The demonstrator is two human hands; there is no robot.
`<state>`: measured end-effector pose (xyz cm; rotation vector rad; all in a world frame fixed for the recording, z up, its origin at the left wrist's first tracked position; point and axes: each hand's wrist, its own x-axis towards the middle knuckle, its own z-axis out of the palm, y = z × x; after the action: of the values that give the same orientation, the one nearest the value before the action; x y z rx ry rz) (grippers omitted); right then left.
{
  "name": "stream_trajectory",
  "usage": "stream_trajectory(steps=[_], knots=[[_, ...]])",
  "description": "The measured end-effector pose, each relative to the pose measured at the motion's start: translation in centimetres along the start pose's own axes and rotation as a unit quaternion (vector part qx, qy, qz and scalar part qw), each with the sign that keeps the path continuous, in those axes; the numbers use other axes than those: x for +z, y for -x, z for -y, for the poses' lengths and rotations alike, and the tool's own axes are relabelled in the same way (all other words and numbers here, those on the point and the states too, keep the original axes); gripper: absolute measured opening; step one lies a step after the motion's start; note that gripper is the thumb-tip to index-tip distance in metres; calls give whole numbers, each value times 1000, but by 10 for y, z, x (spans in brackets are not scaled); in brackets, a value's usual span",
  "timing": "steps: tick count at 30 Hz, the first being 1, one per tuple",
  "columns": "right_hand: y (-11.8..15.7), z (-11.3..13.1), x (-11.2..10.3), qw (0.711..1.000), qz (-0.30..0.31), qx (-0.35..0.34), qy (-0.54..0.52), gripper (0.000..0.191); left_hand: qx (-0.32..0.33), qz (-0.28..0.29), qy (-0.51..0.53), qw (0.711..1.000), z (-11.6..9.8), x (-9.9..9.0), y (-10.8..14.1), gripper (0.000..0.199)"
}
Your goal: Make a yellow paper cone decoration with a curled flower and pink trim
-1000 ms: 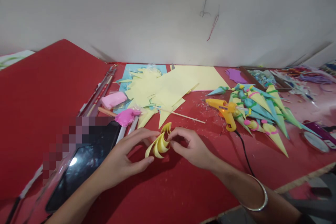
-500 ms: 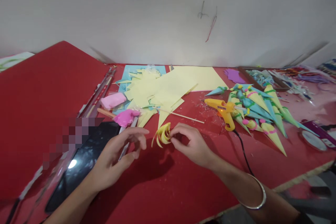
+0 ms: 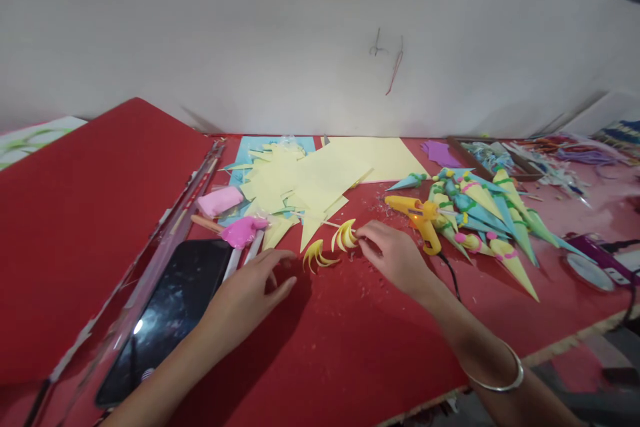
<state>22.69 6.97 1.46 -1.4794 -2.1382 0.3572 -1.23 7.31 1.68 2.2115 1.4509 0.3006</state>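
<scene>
Since half a second ago, the right hand (image 3: pixel 393 260) has moved farther toward the orange glue gun (image 3: pixel 410 205), and two separate yellow curls now show where one bundle did. Its thumb and forefinger pinch the right-hand curl (image 3: pixel 344 235); the left hand (image 3: pixel 255 290) is empty, fingers parted, near the left-hand curl (image 3: pixel 315 255). Both curls sit between the hands over a red surface (image 3: pixel 320 353) flecked with scraps, backed by a pale wall (image 3: pixel 240 47). Paper cones (image 3: pixel 513 260) lie heaped at right, a dark tablet (image 3: pixel 185 293) at left. The pinched curl slants from upper right to lower left, its strips bowing leftward; the other's lowest strip points right.
</scene>
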Motion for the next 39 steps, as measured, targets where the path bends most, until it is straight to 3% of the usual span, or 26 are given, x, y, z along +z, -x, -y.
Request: stream_trajectory(steps=[7, 16, 22, 28, 32, 36, 39], knots=[[0, -7, 12, 997, 68, 0, 30, 14, -2, 8, -100, 995, -7, 3, -9, 27], [0, -9, 12, 997, 70, 17, 9, 14, -12, 3, -110, 994, -17, 6, -19, 18], [0, -8, 11, 998, 59, 28, -1, 13, -17, -5, -201, 979, -23, 8, -24, 19], [0, -7, 13, 998, 65, 18, 10, 16, -7, -57, -243, 968, -15, 4, -23, 19], [2, -6, 8, 999, 33, 34, 26, 21, -19, -114, -186, 976, -5, -3, -18, 20], [14, -2, -13, 994, -22, 72, 74, 14, 39, -151, -25, 988, 2, -4, -12, 21], [32, 2, -31, 979, 39, 117, 160, 35, 30, -147, 73, 986, 3, -2, -8, 21]])
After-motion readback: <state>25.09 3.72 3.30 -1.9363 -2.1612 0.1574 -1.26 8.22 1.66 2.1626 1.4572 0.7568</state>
